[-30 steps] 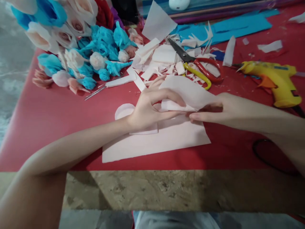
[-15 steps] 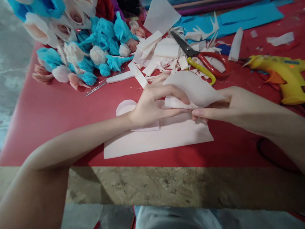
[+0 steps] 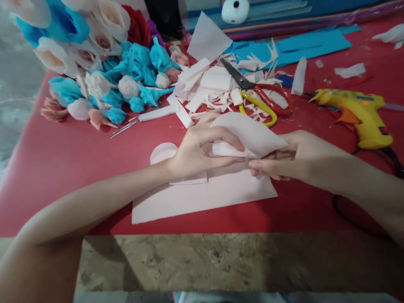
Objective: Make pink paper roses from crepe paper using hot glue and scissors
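Note:
Both hands hold one folded piece of pale pink paper (image 3: 252, 134) just above the red table (image 3: 63, 155). My left hand (image 3: 197, 149) pinches its left end, thumb under and fingers curled over the fold. My right hand (image 3: 285, 155) grips the right end with closed fingers, partly hidden under the paper. Beneath the hands lies a larger pale pink sheet (image 3: 205, 195), and a round pink cut-out (image 3: 162, 151) sits by my left wrist.
A heap of blue, white and pink paper flowers (image 3: 104, 71) fills the back left. Red-and-yellow scissors (image 3: 259, 99) lie among white scraps (image 3: 214, 86). A yellow glue gun (image 3: 356, 113) rests at the right, its black cord (image 3: 347, 212) looping near my right forearm. Blue paper sheets (image 3: 299, 44) lie behind.
The hands stay closed on the folded paper with only slight finger shifts. The view has tilted, so everything sits a little lower in the picture.

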`<act>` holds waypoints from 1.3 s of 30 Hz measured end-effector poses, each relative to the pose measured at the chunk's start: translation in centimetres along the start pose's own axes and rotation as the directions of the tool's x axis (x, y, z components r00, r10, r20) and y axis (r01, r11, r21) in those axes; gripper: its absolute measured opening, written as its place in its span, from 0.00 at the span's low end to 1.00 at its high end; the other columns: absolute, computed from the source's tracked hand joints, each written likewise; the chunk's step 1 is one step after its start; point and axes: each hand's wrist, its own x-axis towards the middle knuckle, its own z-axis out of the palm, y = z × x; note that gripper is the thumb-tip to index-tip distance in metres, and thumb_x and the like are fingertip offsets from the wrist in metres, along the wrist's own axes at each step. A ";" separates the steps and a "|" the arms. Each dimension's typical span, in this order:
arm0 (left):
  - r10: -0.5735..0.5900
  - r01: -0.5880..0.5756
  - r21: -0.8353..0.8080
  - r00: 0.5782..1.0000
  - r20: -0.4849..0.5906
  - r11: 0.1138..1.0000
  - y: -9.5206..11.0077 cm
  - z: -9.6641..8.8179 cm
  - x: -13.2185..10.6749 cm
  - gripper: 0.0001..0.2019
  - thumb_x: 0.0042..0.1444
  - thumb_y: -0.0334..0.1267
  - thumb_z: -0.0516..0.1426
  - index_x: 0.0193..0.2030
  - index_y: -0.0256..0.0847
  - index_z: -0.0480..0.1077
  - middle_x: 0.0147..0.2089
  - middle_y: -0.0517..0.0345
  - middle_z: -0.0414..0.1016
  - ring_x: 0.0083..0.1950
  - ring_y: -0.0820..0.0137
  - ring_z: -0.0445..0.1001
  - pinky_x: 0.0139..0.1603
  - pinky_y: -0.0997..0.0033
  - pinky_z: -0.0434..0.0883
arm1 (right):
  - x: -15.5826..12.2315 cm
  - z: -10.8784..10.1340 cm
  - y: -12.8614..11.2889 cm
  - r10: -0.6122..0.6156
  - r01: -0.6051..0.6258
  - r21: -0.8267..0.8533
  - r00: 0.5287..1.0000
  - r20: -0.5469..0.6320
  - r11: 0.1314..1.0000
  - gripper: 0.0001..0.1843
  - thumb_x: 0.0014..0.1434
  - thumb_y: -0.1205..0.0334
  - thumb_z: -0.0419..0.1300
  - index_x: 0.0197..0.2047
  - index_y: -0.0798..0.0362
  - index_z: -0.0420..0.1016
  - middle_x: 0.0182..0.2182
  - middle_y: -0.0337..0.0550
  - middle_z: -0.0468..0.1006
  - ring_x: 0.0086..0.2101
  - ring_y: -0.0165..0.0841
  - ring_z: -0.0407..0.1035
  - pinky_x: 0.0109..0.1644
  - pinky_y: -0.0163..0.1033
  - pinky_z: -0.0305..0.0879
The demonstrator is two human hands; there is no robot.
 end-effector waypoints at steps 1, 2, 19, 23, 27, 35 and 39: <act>-0.006 0.006 -0.008 1.000 -0.001 1.000 0.0 0.0 0.0 0.07 0.45 0.38 0.64 0.30 0.43 0.71 0.31 0.61 0.79 0.29 0.71 0.75 0.28 0.71 0.72 | -0.1 0.0 -0.1 -0.001 0.001 0.012 1.000 0.019 1.000 0.04 0.53 0.67 0.60 0.28 0.58 0.73 0.17 0.35 0.70 0.18 0.21 0.62 0.19 0.23 0.57; -0.011 0.011 -0.020 1.000 -0.002 1.000 0.0 0.0 0.0 0.07 0.44 0.38 0.64 0.30 0.43 0.71 0.31 0.61 0.78 0.29 0.71 0.75 0.27 0.71 0.72 | -0.1 -0.1 -0.1 -0.003 0.002 0.020 0.999 0.036 1.000 0.04 0.52 0.67 0.60 0.27 0.58 0.72 0.15 0.34 0.68 0.17 0.21 0.60 0.18 0.24 0.56; 0.217 -0.218 -0.001 0.972 0.090 0.976 2.2 -2.2 1.6 0.09 0.41 0.38 0.66 0.28 0.43 0.71 0.27 0.59 0.77 0.37 0.66 0.74 0.38 0.64 0.73 | -2.9 0.7 -0.1 -0.158 0.158 -0.007 0.986 0.045 0.987 0.04 0.52 0.65 0.59 0.32 0.47 0.74 0.27 0.27 0.76 0.28 0.27 0.71 0.29 0.27 0.65; 0.284 -0.288 0.040 0.955 0.080 0.957 2.4 -2.2 1.7 0.08 0.42 0.40 0.65 0.29 0.44 0.71 0.27 0.63 0.77 0.33 0.69 0.75 0.38 0.65 0.73 | -3.3 1.1 -0.3 -0.171 0.166 -0.146 0.985 -0.016 0.975 0.04 0.54 0.61 0.57 0.29 0.49 0.72 0.25 0.32 0.75 0.26 0.31 0.71 0.26 0.32 0.66; 0.273 -0.278 0.015 0.951 0.146 0.960 2.7 -2.5 2.0 0.05 0.46 0.38 0.63 0.30 0.46 0.71 0.30 0.63 0.78 0.32 0.70 0.76 0.40 0.64 0.73 | -3.1 1.3 -1.1 -0.269 0.254 -0.185 0.962 -0.057 0.949 0.07 0.53 0.64 0.58 0.23 0.50 0.70 0.18 0.30 0.70 0.18 0.26 0.65 0.20 0.30 0.60; 0.330 -0.329 -0.030 0.935 0.128 0.944 2.8 -2.7 2.4 0.05 0.46 0.37 0.64 0.28 0.38 0.73 0.28 0.53 0.78 0.33 0.66 0.74 0.40 0.61 0.74 | -3.1 1.3 -1.4 -0.330 0.324 -0.084 0.942 -0.067 0.942 0.11 0.53 0.70 0.56 0.21 0.51 0.68 0.14 0.26 0.66 0.14 0.20 0.59 0.18 0.25 0.57; 0.333 -0.334 -0.012 0.937 0.105 0.943 2.5 -2.6 2.2 0.07 0.42 0.37 0.66 0.27 0.38 0.73 0.25 0.56 0.78 0.30 0.68 0.74 0.41 0.61 0.75 | -2.9 0.9 -1.3 -0.272 0.272 -0.036 0.962 -0.004 0.962 0.09 0.52 0.70 0.57 0.23 0.50 0.70 0.14 0.27 0.66 0.15 0.21 0.61 0.17 0.25 0.55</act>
